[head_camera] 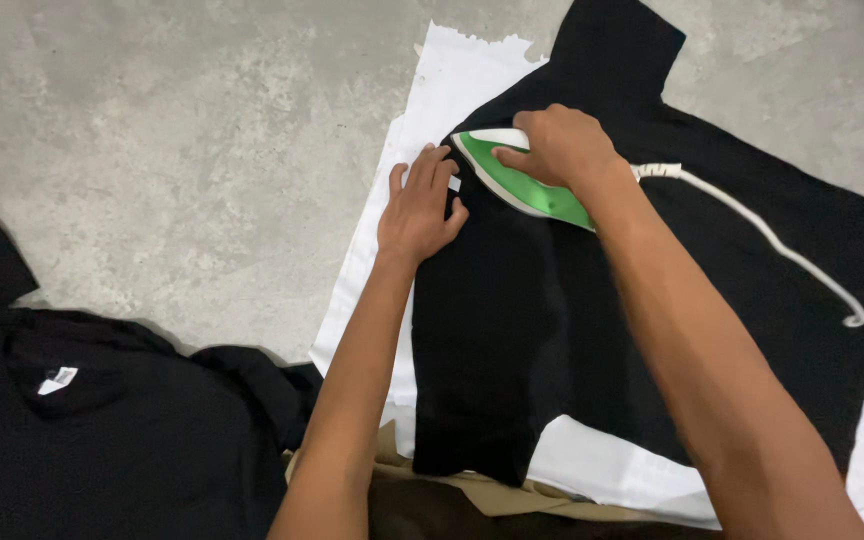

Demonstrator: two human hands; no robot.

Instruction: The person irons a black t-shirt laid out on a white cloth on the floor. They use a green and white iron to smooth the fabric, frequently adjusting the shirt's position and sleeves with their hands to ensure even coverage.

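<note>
The right hand [562,145] is gripping the handle of a green and white iron [522,180] w/ fingers wrapped fully around it; the iron is sitting sole-down on a black garment [552,320] just above frame centre, tip pointing toward the upper left. The left hand [420,210] is lying flat & open, palm down, fingers spread, pressing the garment's left edge just beside the iron's tip; it is holding nothing. The garment is lying spread across centre and right of frame on a white sheet [452,80], which is showing at the upper centre, along the left edge & at the lower right. A white cord [772,240] is running from the iron's rear across the garment toward the right edge of frame. A 2nd pile of black clothing [102,420] w/ a small white label is lying at the lower left, apart from the sheet. Tan fabric [472,490] is showing at bottom centre. All is resting on a grey concrete floor [172,130].
</note>
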